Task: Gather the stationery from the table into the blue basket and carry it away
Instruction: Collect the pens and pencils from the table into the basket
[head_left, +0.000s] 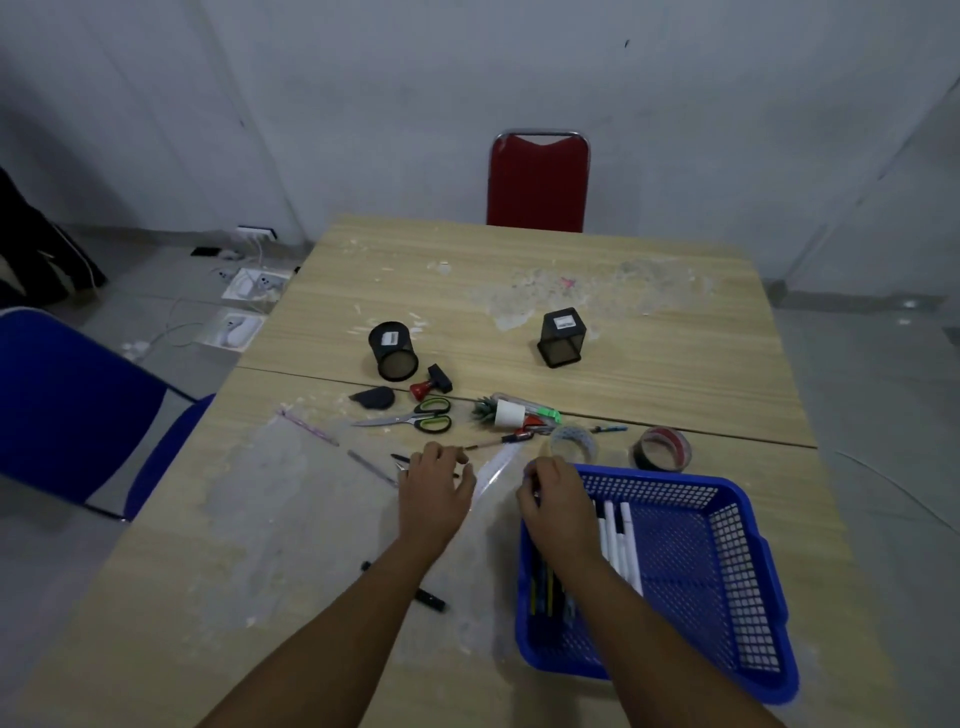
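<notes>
The blue basket (727, 582) stands at the table's near right and holds white markers (621, 545) and several pens (543, 587). My right hand (558, 501) hovers over the basket's far left corner, its fingers curled round a small pale item that I cannot identify. My left hand (434, 491) reaches over the table, thumb spread, with its fingertips touching a dark pen (401, 459). A clear ruler (493, 467) lies between the hands. Beyond them are green-handled scissors (415, 419), a clear tape roll (574, 441) and a red-and-black tape roll (662, 449).
A round mesh pen holder (393, 351) lies on its side and a square one (563, 338) stands further back. Also on the table: a red stamp (431, 384), a white cup (508, 413), loose pens (311, 427) and a black marker (428, 598). A blue chair (67, 410) is left, a red chair (537, 182) beyond.
</notes>
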